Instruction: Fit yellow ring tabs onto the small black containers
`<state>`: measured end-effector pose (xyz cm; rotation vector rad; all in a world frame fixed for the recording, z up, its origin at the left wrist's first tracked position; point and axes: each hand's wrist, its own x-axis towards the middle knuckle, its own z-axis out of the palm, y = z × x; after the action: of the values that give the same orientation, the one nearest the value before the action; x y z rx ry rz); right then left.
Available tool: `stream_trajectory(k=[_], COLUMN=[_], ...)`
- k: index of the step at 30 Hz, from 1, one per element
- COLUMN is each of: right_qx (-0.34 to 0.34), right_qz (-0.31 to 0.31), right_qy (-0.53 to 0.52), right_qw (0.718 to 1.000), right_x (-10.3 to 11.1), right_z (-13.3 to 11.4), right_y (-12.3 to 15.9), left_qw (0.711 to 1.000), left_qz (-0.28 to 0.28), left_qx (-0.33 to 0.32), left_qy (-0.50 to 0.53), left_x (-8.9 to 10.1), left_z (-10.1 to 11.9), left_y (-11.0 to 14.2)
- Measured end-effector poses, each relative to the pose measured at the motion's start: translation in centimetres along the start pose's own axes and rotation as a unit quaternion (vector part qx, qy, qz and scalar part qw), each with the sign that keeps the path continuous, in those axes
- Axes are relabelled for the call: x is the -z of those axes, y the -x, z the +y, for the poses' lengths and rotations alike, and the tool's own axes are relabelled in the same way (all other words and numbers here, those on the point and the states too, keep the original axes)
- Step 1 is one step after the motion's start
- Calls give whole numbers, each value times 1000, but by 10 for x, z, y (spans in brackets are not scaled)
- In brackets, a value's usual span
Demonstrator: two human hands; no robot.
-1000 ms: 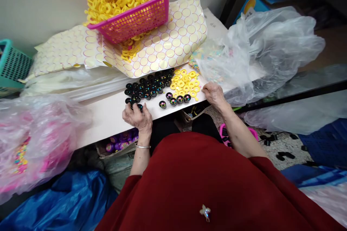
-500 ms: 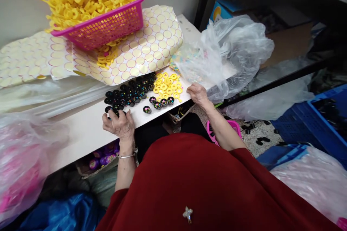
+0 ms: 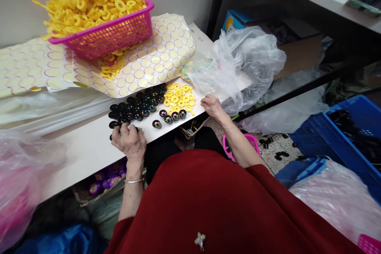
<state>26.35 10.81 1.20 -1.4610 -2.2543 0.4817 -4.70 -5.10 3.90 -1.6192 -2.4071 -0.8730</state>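
Observation:
My left hand (image 3: pixel 129 142) is curled over a few small black cups at the near left end of a cluster; one black cup (image 3: pixel 111 137) shows by its fingertips. The clustered black cups (image 3: pixel 138 105) hold tiny coloured beads. Several more bead-filled cups (image 3: pixel 168 119) stand apart near the board's front edge. Behind them lies a pile of flat yellow rings (image 3: pixel 178 97). To the right of the rings, my right hand (image 3: pixel 212 106) rests on the board's edge, its fingers closed together. Whatever lies between those fingertips is hidden.
A pink basket (image 3: pixel 119 39) heaped with yellow pieces stands on sticker sheets (image 3: pixel 166 47). Clear plastic bags (image 3: pixel 253 59) crowd the right end of the white board (image 3: pixel 77 154). A blue crate (image 3: pixel 351 135) and a pink basket (image 3: pixel 253 141) are on the floor.
My left hand has drawn slightly toward the board's front edge, and a black cup now shows beside its fingertips. My right hand stays at the edge. The whole view has shifted a little.

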Motion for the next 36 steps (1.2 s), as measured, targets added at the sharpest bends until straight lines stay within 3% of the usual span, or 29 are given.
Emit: stream_trajectory(k=[5,10,14,18,20,23,27,31,36], right_qx=[-2,-8,-8,2,7,5,-22,-12,7], right_qz=[4,53,84,33,40,92,45,50,39], right_qy=[5,-86,-254,-395,-372,-196,19,5,-7], right_qw=[1000,995,963,918,928,976,999,999,999], right_x=[2,1,0,2,1,-1,-6,-12,-14], right_z=[-1,-10,-46,-84,-89,-73,-38,-21,-19], right_y=[0,5,19,31,30,22,16,19,16], left_qw=[997,990,977,948,927,910,909,905,895], left_qz=[-48,-9,-3,-14,-16,-4,20,-3,-57], left_qx=[-33,1,79,149,159,146,131,98,85], left_qy=[45,138,198,280,339,388,394,414,434], left_x=[-16,-35,-43,-38,-30,-18,-7,-4,-8], left_z=[2,-4,-8,-2,7,22,38,46,55], left_y=[-4,-3,1,2,3,7,14,21,28])
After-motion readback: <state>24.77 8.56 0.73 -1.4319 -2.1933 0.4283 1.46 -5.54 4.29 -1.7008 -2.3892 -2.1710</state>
